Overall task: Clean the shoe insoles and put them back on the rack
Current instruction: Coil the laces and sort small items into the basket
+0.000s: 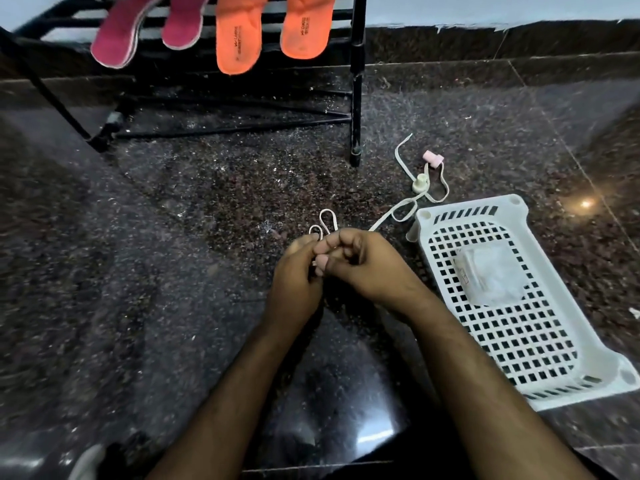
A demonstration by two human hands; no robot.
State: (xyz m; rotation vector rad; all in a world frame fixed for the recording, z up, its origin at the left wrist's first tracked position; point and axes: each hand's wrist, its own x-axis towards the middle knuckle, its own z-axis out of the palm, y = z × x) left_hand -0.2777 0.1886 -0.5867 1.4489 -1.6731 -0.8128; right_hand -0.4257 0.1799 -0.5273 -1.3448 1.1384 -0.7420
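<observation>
White lace (398, 209) pinched btwn left hand (296, 271) & right hand (360, 261), fingers curled.

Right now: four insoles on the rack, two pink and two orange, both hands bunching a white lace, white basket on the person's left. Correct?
One thing is off: the white basket lies on the person's right, not the left, as the head view shows. The rest holds: two pink insoles and two orange insoles hang on the rack, and the left hand and right hand bunch the white lace.
</observation>
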